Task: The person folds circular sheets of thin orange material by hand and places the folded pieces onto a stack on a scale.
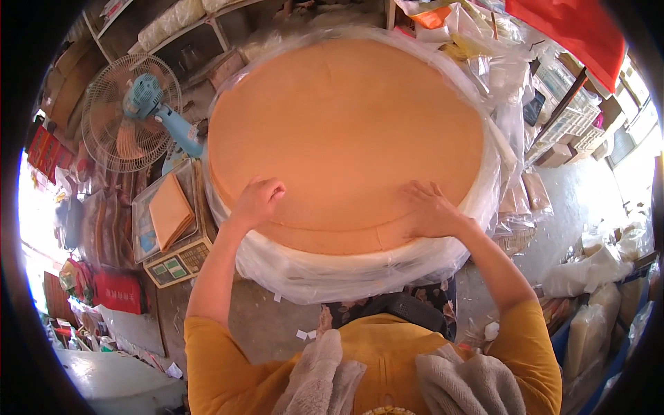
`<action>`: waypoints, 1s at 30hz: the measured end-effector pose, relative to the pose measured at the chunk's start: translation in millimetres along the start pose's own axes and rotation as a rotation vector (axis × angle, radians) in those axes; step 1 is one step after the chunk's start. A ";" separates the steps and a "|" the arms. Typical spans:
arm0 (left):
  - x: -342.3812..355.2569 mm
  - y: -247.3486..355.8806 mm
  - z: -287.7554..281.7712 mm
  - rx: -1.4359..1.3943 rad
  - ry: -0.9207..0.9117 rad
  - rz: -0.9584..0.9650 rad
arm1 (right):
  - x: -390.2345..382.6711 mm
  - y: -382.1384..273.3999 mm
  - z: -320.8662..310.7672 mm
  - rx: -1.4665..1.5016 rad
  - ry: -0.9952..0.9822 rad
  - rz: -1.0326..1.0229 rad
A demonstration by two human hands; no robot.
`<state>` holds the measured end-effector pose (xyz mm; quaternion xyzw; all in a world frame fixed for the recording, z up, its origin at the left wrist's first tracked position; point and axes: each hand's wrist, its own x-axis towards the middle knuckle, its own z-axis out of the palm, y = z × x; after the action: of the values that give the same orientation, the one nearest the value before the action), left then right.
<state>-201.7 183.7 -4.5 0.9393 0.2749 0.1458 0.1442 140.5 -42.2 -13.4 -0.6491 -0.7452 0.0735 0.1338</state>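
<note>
While the right hand splays on the round, matte orange sheet, left hand curls, hold unclear; even pressure between should limit creases.

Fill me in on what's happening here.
A person in a mustard-yellow shirt is working at a large round orange-tan sheet, which lies spread out with clear plastic around its edge. The right hand rests on its near right part, fingers spread. The left hand is curled at the near left; whether it grips anything is unclear. To the left, a folded stack of similar-coloured material sits in a tray, near a standing fan.
</note>
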 end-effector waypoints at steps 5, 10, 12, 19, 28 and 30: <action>-13.1 -34.1 -0.9 -0.196 -0.001 -0.287 | 6.1 4.8 44.4 -0.075 0.045 -0.159; -29.0 -66.5 1.4 -0.031 -0.040 -0.212 | 14.4 30.7 77.9 -0.218 0.238 -0.317; -36.8 -77.5 1.5 0.040 -0.060 -0.120 | 21.0 14.6 51.6 -0.074 0.064 -0.024; -13.6 -71.7 -17.2 -0.217 -0.089 -0.479 | 13.7 78.7 26.1 0.476 0.199 0.487; 54.5 -52.3 58.8 0.416 0.343 -0.298 | 52.5 103.9 46.1 0.218 0.289 0.634; 57.6 -23.3 76.4 0.303 0.085 -0.346 | 56.6 95.2 46.8 0.149 0.306 0.639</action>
<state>-139.3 220.0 -71.4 0.8820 0.4567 0.1154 0.0127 210.0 30.7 -79.2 -0.8413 -0.4687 0.0676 0.2609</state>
